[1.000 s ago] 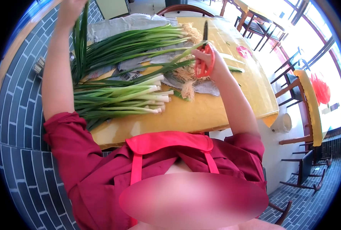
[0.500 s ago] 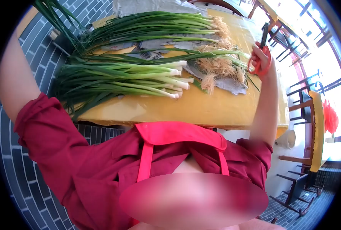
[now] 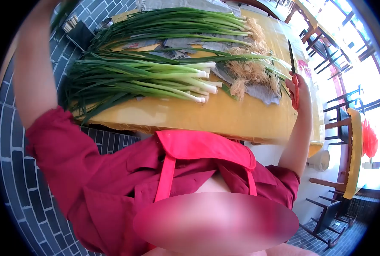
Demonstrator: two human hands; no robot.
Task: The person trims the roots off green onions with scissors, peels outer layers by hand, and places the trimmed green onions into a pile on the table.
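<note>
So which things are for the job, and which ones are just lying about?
Looks like part of the job:
scissors, held in the right hand
green onions, in bundles on the table
stringy roots
paper under some of the roots

Probably just about:
dark holder with sticks
red bag
pale bucket
chair

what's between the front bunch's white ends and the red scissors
In the head view, mostly stringy roots on a grey sheet, then a strip of yellow tabletop.

Restaurant-like room: several tables, dark chairs
</note>
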